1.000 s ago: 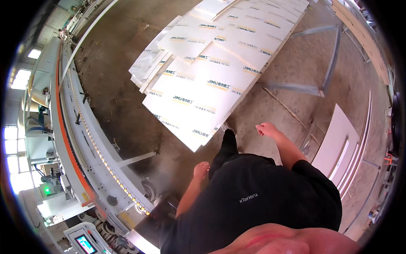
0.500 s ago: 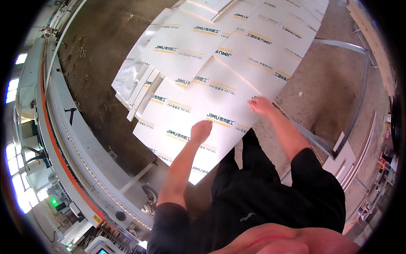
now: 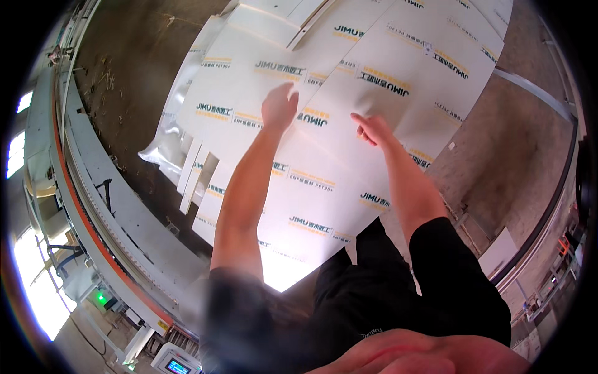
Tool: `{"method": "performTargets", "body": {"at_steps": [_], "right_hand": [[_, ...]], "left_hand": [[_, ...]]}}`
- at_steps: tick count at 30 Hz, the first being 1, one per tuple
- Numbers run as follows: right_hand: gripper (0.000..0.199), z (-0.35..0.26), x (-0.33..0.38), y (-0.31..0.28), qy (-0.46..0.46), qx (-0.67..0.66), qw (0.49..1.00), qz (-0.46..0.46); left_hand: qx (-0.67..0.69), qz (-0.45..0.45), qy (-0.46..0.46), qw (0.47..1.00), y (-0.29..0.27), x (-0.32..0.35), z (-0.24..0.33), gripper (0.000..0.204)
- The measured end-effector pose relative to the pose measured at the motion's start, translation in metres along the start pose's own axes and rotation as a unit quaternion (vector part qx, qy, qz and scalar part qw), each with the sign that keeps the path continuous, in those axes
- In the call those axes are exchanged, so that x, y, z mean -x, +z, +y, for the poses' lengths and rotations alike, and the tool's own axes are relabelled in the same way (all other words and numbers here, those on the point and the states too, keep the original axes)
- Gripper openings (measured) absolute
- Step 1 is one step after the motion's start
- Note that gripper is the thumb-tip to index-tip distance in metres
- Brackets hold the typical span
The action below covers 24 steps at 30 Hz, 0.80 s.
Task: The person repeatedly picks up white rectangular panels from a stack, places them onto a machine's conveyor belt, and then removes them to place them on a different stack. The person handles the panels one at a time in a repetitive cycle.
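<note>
Overlapping white boards [image 3: 311, 199] with printed protective film are spread in front of me. My left hand [image 3: 279, 107] is over the far left board, fingers apart and slightly bent, with nothing seen in it. To its right, my right hand [image 3: 375, 129] is above the neighbouring board. Its index finger points forward, the other fingers are loosely bent, and no object shows in it. Whether either hand touches the film is hard to tell. A narrow white strip [image 3: 190, 177] sticks out at the left edge of the boards.
A long grey machine with an orange stripe [image 3: 93, 234] runs along the left. Its small control screen [image 3: 179, 366] is lit at the lower left. Clear plastic film [image 3: 163, 146] bulges from the stack's left side. A metal frame [image 3: 539, 93] and a loose white panel [image 3: 498, 252] are at the right.
Both hands have moved farther out over the boards, the left one more, and its fingers have loosened from a curl. My view has shifted with them.
</note>
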State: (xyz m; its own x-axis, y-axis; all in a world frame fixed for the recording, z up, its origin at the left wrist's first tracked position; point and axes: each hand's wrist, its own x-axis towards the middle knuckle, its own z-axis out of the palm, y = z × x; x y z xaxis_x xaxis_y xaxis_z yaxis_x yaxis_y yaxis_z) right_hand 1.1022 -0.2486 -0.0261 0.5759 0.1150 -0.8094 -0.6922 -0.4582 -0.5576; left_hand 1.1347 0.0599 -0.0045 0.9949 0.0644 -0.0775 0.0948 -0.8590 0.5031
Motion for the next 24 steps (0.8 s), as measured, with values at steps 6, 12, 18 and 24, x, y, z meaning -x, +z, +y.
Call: {"method": "performTargets", "body": {"at_steps": [6, 12, 18, 24], "right_hand": [[0.062, -0.012, 0.001, -0.003, 0.055, -0.023, 0.998, -0.011], [0.065, -0.024, 0.005, -0.008, 0.081, 0.007, 0.997, -0.001], [0.065, -0.026, 0.004, -0.007, 0.093, 0.037, 0.995, -0.009], [0.063, -0.012, -0.007, -0.003, 0.087, 0.003, 0.996, -0.009]], "left_hand": [[0.23, 0.097, -0.244, 0.937, 0.04, -0.143, 0.013, 0.027], [0.431, 0.135, -0.33, 0.829, 0.036, -0.154, 0.073, 0.024], [0.468, 0.115, -0.276, 0.832, 0.073, -0.133, 0.078, 0.055], [0.52, 0.096, -0.198, 0.825, 0.089, -0.104, 0.073, 0.049]]}}
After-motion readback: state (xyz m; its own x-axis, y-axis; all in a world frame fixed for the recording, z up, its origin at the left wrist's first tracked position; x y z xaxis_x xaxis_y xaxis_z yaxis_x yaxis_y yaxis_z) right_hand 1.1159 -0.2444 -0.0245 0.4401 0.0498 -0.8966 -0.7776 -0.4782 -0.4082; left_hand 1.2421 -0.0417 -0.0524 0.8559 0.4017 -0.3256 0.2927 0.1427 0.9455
